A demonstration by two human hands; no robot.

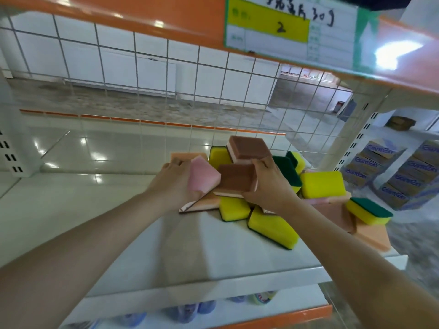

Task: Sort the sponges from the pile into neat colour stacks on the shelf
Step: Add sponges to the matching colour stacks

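Around the pile of sponges (273, 191) on the white shelf (213, 252), yellow-and-green sponges (323, 185) are crowding your brown-topped sponge (236, 179) to its right and just beneath it. Your right hand (267, 184) is gripping that sponge by its right edge, brown face tilting up toward you, long axis running roughly left to right. Your left hand (175, 181) is curling around a pink sponge (204, 178), just left of the pile. A wire grid (166, 79) is backing the shelf, with glossy floor tiles showing behind it.
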